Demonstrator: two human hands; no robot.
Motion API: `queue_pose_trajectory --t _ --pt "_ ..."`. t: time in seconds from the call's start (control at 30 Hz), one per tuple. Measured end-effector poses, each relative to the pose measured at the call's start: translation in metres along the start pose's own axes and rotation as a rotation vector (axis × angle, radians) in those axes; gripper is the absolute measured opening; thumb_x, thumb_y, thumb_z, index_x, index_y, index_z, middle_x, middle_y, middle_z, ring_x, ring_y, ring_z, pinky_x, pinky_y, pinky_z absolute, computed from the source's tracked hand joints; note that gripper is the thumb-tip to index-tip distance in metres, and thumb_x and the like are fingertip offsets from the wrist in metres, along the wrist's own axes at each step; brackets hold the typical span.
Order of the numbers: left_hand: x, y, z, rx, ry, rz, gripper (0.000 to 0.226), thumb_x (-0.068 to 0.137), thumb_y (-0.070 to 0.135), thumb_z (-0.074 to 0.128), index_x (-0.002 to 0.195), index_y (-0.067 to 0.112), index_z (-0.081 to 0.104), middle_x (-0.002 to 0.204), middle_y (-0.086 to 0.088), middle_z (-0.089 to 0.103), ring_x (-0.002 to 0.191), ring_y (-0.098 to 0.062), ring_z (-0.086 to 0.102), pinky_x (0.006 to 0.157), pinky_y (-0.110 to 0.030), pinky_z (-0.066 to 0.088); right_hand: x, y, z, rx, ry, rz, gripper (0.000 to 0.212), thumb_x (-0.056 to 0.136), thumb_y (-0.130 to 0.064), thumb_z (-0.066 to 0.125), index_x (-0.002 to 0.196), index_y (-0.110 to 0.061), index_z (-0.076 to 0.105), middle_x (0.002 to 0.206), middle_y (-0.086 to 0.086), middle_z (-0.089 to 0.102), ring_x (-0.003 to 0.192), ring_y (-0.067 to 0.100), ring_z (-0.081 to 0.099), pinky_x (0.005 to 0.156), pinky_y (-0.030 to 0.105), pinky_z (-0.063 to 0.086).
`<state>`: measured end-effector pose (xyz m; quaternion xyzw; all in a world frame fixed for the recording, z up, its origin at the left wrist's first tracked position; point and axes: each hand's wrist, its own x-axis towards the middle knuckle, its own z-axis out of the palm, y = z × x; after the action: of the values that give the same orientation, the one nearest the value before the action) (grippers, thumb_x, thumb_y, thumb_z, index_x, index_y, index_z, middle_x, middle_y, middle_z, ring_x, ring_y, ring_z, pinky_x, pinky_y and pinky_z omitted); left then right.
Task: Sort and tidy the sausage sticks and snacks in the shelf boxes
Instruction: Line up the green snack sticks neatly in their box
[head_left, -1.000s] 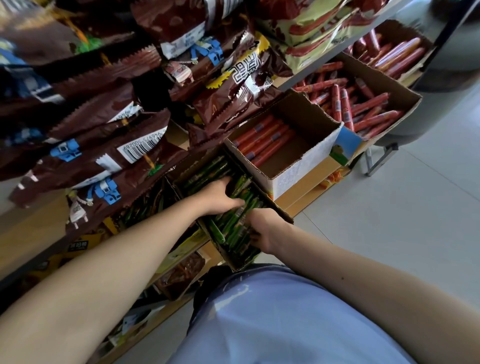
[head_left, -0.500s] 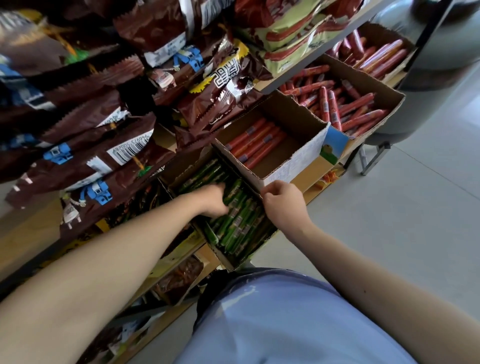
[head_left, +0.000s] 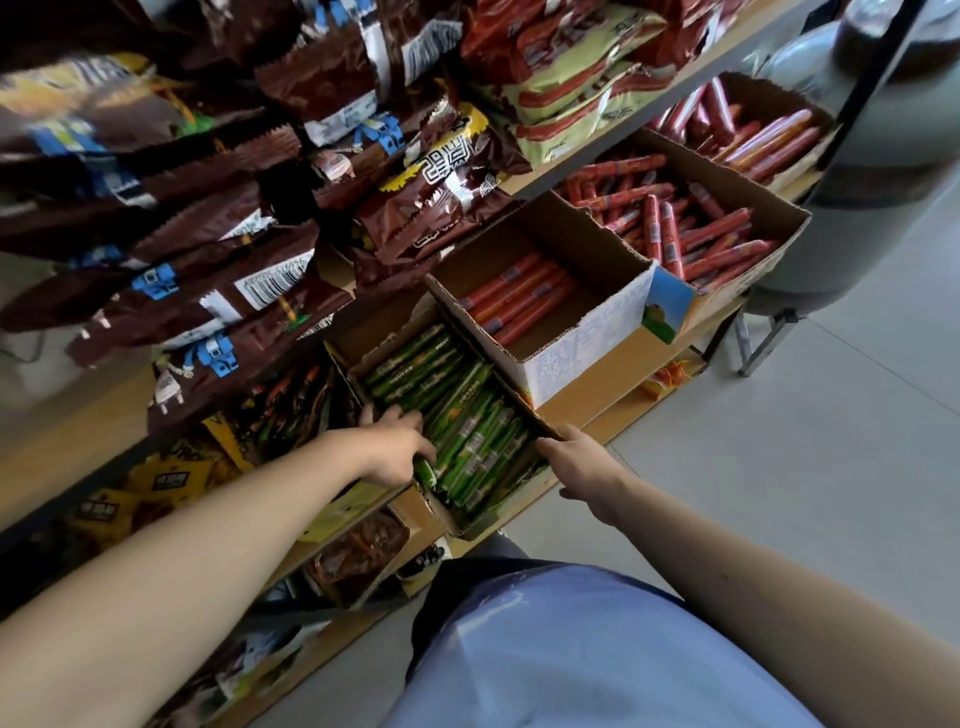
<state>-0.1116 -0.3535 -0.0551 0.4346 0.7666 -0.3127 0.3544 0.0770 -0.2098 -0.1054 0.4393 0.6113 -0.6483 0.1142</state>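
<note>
Lower centre of frame: left hand (head_left: 396, 448) grips green sausage sticks (head_left: 470, 415); right hand (head_left: 577, 460) fingers clasp cardboard box (head_left: 470, 527) rim.

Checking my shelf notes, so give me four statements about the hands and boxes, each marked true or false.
1. The left hand is on the green sticks. True.
2. The right hand holds a red stick. False: it grips the front box's rim.
3. The white box is full. False: only a few red sticks lie in it.
4. The brown box holds jumbled sausages. True.
</note>
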Motion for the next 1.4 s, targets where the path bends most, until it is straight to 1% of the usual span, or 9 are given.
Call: queue_pose_trajectory --t 0.17,0.33,0.43,0.53,0.77,0.9,1.07,1.2,1.4 --pt "-0.007 -0.007 0.014 0.021 0.147 0.045 0.052 0.093 0.004 0.048 0.134 0.035 0.052 0.159 -0.007 0.021 0.150 -0.024 0.008 0.119 -0.056 -0.007 -0.002 0.008 -0.003 0.030 -0.028 -0.016 0.033 0.100 -0.031 0.046 0.130 -0.019 0.053 0.116 0.007 0.062 0.099 0.023 0.058 0.094 0.049 0.053" --pt "-0.014 -0.027 0.019 -0.412 0.349 0.046 0.025 0.100 0.025 0.051 0.118 0.040 0.059 0.144 0.006 0.049 0.142 -0.020 0.031 0.121 -0.045 0.007 -0.004 0.015 -0.007 0.135 -0.104 0.003 0.040 0.102 -0.041 0.046 0.138 -0.024 0.049 0.123 0.004 0.059 0.113 0.023 0.057 0.099 0.043 0.053" --pt "-0.023 -0.011 0.000 -0.766 0.562 0.037 0.025 0.101 0.037 0.048 0.114 0.019 0.061 0.115 -0.002 0.064 0.116 -0.024 0.054 0.096 -0.036 0.041 -0.005 0.017 -0.009 0.245 -0.124 0.028 0.040 0.102 -0.046 0.045 0.134 -0.022 0.054 0.124 0.007 0.060 0.113 0.025 0.059 0.099 0.041 0.054" --pt "-0.025 0.018 -0.022 -0.920 0.687 0.072 0.031 0.100 0.041 0.048 0.105 0.014 0.060 0.084 0.000 0.065 0.078 -0.015 0.062 0.073 -0.031 0.046 -0.004 0.020 -0.012 0.433 -0.126 0.087 0.034 0.101 -0.050 0.045 0.112 -0.023 0.061 0.109 0.004 0.061 0.113 0.030 0.061 0.099 0.045 0.053" --pt "0.003 0.067 -0.012 -0.685 0.341 0.067 0.054 0.092 0.032 0.066 0.140 0.019 0.046 0.129 -0.004 0.058 0.108 -0.021 0.058 0.092 -0.036 0.052 -0.002 0.025 -0.013 0.565 -0.131 0.115 0.025 0.103 -0.048 0.044 0.104 -0.027 0.057 0.097 -0.007 0.061 0.104 0.027 0.062 0.099 0.048 0.052" --pt "0.015 0.071 -0.005 -0.681 0.554 -0.063 0.055 0.086 0.030 0.072 0.134 0.017 0.048 0.131 -0.004 0.050 0.113 -0.022 0.053 0.090 -0.033 0.051 0.002 0.027 -0.014 0.558 -0.153 0.113 0.028 0.101 -0.050 0.046 0.112 -0.027 0.057 0.105 -0.004 0.061 0.112 0.030 0.060 0.099 0.049 0.052" --pt "0.027 0.063 -0.004 -0.660 0.528 -0.228 0.115 0.076 0.044 0.080 0.155 0.012 0.002 0.161 -0.014 0.008 0.148 -0.036 0.010 0.117 -0.046 0.025 0.003 0.026 -0.013 0.519 -0.169 0.102 0.025 0.101 -0.051 0.046 0.102 -0.031 0.061 0.109 0.000 0.061 0.113 0.031 0.061 0.100 0.048 0.052" --pt "0.043 0.049 0.001 -0.796 0.527 -0.187 0.076 0.095 0.042 0.057 0.155 0.022 0.015 0.159 -0.013 0.024 0.143 -0.034 0.029 0.114 -0.048 0.032 0.004 0.027 -0.011 0.478 -0.159 0.087 0.031 0.102 -0.051 0.043 0.114 -0.028 0.061 0.110 -0.004 0.061 0.113 0.028 0.059 0.102 0.048 0.051" --pt "0.049 0.039 -0.006 -0.355 0.446 -0.295 0.042 0.102 0.027 0.036 0.144 0.026 0.036 0.148 -0.010 0.039 0.128 -0.033 0.046 0.101 -0.044 0.043 0.002 0.027 -0.004 0.441 -0.173 0.089 0.050 0.099 -0.056 0.046 0.138 -0.025 0.053 0.136 0.001 0.053 0.120 0.027 0.054 0.095 0.044 0.055"
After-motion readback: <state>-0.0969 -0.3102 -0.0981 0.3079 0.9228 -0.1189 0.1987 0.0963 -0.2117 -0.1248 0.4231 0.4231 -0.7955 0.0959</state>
